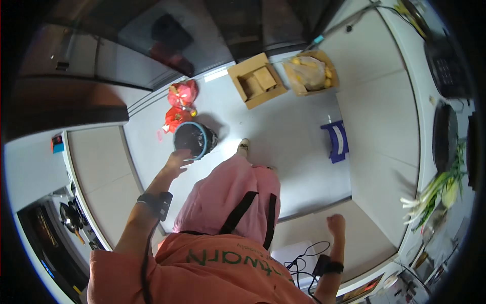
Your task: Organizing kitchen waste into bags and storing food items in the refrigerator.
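My left hand [179, 162] is stretched out at the near side of a trash bin [205, 140] with a light blue rim and a black plastic liner. Its fingers are apart and overlap the rim in the picture; whether they touch it I cannot tell. My right hand [336, 223] is held out to the right in a loose fist, and nothing shows in it. Behind that fist lie pale cabinet fronts. Just beyond the bin, a red plastic bag [177, 117] and a pinkish-red plastic bag [183, 93] rest on the floor.
An open cardboard box [246, 99] and a carton of yellow produce in plastic [309, 72] stand by dark glass doors [212, 34]. A purple folding stool [337, 141] leans near the right cabinets. Spring onions [436, 190] lie on the counter; a wok [70, 217] sits on the left.
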The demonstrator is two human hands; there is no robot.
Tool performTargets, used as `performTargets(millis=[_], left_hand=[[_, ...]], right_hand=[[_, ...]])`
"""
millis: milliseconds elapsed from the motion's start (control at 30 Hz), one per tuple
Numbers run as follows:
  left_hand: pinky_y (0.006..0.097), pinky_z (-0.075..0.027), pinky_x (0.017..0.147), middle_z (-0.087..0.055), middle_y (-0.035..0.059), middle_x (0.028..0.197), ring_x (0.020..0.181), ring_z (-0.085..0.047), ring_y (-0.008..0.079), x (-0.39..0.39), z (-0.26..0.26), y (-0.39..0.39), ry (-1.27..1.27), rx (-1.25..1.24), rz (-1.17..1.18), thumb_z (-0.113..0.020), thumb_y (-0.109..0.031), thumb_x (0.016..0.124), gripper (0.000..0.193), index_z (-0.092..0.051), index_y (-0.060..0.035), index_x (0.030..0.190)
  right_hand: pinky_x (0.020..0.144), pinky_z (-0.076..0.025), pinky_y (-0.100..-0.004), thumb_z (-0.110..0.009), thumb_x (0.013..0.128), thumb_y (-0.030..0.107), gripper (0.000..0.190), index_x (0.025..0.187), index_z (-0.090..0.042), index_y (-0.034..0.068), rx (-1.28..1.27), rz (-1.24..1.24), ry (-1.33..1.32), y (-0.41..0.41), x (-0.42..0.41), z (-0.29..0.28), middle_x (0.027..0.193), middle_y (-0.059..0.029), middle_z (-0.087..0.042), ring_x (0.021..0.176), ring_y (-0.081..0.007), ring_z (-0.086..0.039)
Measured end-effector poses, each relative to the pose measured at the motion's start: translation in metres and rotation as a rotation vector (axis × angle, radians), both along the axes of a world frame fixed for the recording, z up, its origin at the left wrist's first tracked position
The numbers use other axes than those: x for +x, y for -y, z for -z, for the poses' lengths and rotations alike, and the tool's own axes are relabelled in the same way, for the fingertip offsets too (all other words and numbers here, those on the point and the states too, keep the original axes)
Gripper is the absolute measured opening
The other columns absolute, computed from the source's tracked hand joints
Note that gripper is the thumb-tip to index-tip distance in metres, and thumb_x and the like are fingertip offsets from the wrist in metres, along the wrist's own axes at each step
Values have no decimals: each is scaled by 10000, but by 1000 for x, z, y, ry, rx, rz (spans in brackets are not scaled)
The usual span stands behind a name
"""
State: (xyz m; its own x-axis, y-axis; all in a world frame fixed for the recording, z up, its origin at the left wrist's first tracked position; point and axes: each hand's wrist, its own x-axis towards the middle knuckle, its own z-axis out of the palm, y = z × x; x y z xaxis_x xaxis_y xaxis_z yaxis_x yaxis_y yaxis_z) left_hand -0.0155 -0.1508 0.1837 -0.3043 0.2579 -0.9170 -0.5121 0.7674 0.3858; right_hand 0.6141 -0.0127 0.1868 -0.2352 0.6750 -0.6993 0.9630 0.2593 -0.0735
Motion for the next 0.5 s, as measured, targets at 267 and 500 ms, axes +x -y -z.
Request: performTargets(millis=[267, 500], left_hand=[[534, -265, 903, -494, 101, 1169, 1047, -521, 269, -49, 52, 98, -105, -180, -276, -503, -305, 826, 413, -453, -114, 1189], [614, -217, 927, -421, 72, 1261, 1152, -415, 294, -18, 178, 126, -25, -300, -547, -447, -308, 854, 465, -321, -164, 1277]], right_hand=[[801, -461, -368, -574, 760, 158, 273, 1004, -601, 37, -98, 2, -516, -102, -229, 129, 970, -153, -619, 903, -298, -589], [797, -463, -381, -576, 756, 137, 249, 994, -594, 68, -109, -147, -421, -189, -361, 281, 973, -143, -612, 915, -302, -576]])
